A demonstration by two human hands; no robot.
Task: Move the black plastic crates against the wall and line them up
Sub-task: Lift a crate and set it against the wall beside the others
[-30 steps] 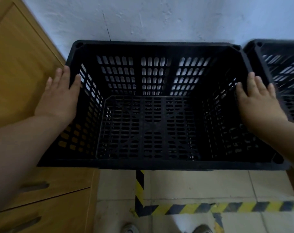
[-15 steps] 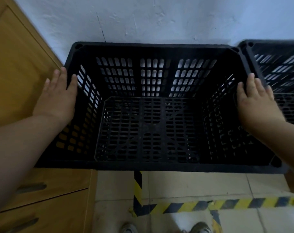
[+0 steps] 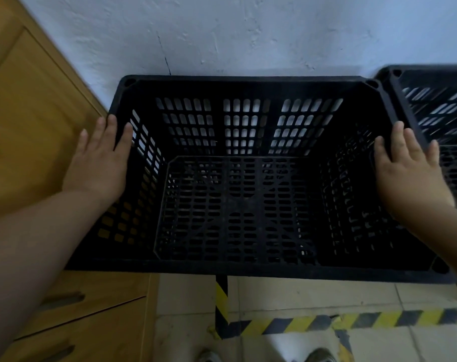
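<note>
A large black slotted plastic crate (image 3: pixel 248 270) fills the middle of the view, empty, with its far rim up against the white wall (image 3: pixel 248 35). My left hand (image 3: pixel 99 158) lies over its left rim, fingers stretched toward the wall. On the right rim rests my right hand (image 3: pixel 410 165), thumb inside the crate. Both hands hold the crate by its sides. A second black crate (image 3: pixel 436 105) stands at the wall just to the right, its corner close to the first crate's corner.
A wooden cabinet (image 3: pixel 26 126) with drawers stands tight against the crate's left side. Yellow-and-black hazard tape (image 3: pixel 300 322) runs across the tiled floor below the crate. The tips of my shoes (image 3: pixel 209 356) show at the bottom edge.
Both hands keep their places on the rims. The crate sits about where it was at the wall; the view has shifted only slightly.
</note>
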